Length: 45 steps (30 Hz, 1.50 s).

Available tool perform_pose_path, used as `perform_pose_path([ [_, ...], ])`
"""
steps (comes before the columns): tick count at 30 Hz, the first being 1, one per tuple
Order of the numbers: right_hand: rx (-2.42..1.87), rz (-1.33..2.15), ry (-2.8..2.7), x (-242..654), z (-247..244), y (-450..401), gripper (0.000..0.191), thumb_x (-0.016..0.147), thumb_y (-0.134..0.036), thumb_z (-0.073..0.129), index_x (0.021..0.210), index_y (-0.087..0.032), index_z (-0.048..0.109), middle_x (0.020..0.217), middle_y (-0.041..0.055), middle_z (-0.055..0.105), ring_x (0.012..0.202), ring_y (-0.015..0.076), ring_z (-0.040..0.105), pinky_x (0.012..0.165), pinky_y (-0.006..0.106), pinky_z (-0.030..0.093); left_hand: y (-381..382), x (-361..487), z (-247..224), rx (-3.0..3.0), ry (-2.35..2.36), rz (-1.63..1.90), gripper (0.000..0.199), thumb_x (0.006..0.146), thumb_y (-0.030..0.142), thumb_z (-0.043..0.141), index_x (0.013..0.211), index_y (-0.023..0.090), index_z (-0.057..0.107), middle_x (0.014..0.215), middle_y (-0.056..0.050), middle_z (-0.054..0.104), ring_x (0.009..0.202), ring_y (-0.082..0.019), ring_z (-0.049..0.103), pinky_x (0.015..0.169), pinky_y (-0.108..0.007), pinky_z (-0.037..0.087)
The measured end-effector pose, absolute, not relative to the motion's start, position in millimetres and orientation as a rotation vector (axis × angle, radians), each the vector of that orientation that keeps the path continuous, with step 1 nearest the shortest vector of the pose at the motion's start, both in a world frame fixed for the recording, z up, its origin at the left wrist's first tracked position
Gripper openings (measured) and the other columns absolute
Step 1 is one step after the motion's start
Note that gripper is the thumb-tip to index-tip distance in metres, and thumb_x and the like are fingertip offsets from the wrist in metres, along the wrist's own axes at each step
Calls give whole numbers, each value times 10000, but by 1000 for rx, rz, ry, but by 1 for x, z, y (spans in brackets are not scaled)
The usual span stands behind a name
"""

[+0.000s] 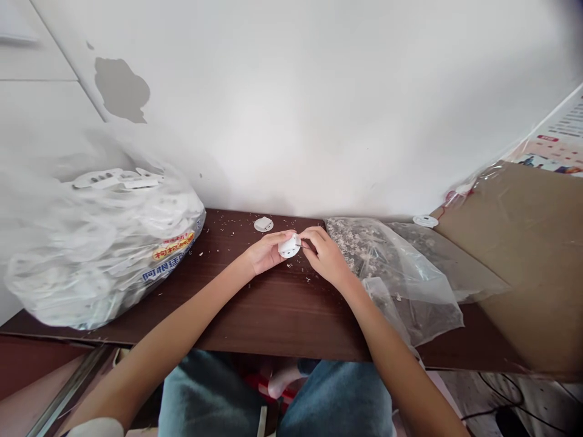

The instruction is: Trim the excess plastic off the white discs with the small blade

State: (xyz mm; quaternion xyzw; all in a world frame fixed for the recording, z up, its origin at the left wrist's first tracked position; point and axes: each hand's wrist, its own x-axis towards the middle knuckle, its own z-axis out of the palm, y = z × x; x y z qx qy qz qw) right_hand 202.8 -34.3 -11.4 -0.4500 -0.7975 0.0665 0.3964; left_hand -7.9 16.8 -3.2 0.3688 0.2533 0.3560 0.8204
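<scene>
My left hand (266,252) grips a round white plastic part (289,246) with small holes in its face, above the dark wood tabletop (277,315). The fingertips of my right hand (325,258) press against the part's right side, and they hide some of it. A similar white plastic disc (263,224) lies on the tabletop just beyond my left hand. Small white shavings are scattered around both hands.
A large clear plastic bag (104,243) full of white plastic pieces sits at the left. A clear bag of grey-white scraps (387,261) lies to the right. Another white disc (425,221) sits beyond it, next to a cardboard sheet (514,255). A white wall rises behind.
</scene>
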Motion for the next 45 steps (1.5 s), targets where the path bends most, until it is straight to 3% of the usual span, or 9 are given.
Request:
perform_pose_path([
  [3,-1232,292,-1934,203,-17,-31,336,1019,-316,602,1349,-258,578,1251,110,692,968,252,698,843,405,564,18,-6,-6,737,560,855,277,865,257,880,1084,144,755,1033,-72,761,803,-127,691,649,-218,525],
  [5,-1248,485,-1795,201,-20,-30,375,1030,-413,609,1361,-249,545,1071,75,730,880,234,697,818,396,555,19,-5,-8,719,615,897,330,851,291,897,1110,157,744,1084,-71,757,821,-128,695,628,-212,518],
  [8,-1198,803,-1572,195,-22,-29,326,1049,-534,562,1213,-252,579,851,10,703,684,173,629,670,325,506,20,-3,-12,752,711,981,447,801,323,938,1154,171,710,1164,-87,753,882,-154,712,693,-243,560],
  [13,-1084,1101,-1372,187,-23,-25,364,947,-563,692,1037,-250,530,784,-30,660,455,86,392,434,260,282,14,1,-14,881,668,1044,499,751,323,970,1128,134,703,1164,-118,760,944,-179,720,833,-306,585],
  [20,-1022,1150,-1256,185,-26,-21,384,916,-568,707,1019,-240,536,786,-28,643,437,69,376,405,246,242,7,5,-10,1014,528,1020,464,760,294,957,1147,111,778,1104,-112,774,971,-180,709,966,-328,538],
  [26,-1070,1107,-1314,183,-26,-23,378,944,-586,684,1013,-243,539,795,-17,666,458,85,421,432,254,299,9,3,-13,1171,645,1013,418,813,390,913,1095,106,793,1001,-104,775,938,-195,697,949,-349,526],
  [31,-1105,1016,-1395,187,-21,-27,396,1009,-644,577,1072,-255,536,792,-14,691,492,113,453,486,274,342,8,4,-13,988,588,955,405,805,373,924,1071,107,774,1048,-105,769,924,-168,693,927,-320,542],
  [38,-1339,598,-1854,201,-14,-32,486,1102,-597,413,853,-226,602,648,-18,557,628,158,541,642,295,379,16,-3,-17,969,618,861,409,798,382,930,1062,118,762,1019,-105,765,899,-161,710,731,-234,521],
  [45,-1325,475,-1993,202,-17,-34,529,1110,-603,387,749,-221,452,623,-17,477,579,152,459,613,303,312,16,-7,-15,1007,585,780,413,777,371,949,1049,117,770,984,-98,764,889,-179,736,762,-257,541],
])
